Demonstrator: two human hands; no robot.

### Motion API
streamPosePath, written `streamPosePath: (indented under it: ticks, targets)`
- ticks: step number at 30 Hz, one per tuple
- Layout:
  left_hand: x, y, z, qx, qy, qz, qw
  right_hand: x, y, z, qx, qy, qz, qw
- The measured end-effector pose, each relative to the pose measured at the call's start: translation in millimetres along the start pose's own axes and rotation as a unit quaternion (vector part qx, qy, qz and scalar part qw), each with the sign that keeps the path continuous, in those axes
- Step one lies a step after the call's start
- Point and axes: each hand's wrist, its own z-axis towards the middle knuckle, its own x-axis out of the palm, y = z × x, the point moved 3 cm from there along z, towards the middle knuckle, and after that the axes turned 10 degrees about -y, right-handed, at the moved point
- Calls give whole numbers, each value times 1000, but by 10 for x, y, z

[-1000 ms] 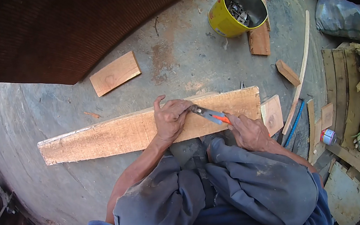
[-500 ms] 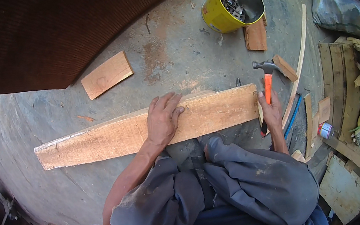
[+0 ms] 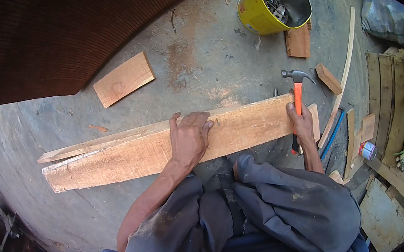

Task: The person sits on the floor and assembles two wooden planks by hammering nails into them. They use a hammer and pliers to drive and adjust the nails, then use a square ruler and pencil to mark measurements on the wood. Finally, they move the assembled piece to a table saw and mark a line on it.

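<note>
While the left hand (image 3: pixel 189 137) clasps the long board (image 3: pixel 247 126) over its far edge, the right hand (image 3: pixel 303 122), closed around the orange-handled hammer (image 3: pixel 298 94), sits at the board's right end.

One head-worn fisheye view, close above the knees (image 3: pixel 179 231), down toward the floor (image 3: pixel 225 71).

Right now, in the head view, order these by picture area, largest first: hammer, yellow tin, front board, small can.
1. Front board
2. Yellow tin
3. Hammer
4. Small can
</note>
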Motion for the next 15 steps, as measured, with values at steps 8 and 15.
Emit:
streamPosePath:
  ticks: [8, 15]
  targets:
    - [-12, -17, -38, -4, 20, 1, 1000, -77, -149, -114, 17, 15, 38, 999]
    - [14, 2, -94, 1, 44, 6, 999, -91, -326, -274, 43, 18, 75, 996]
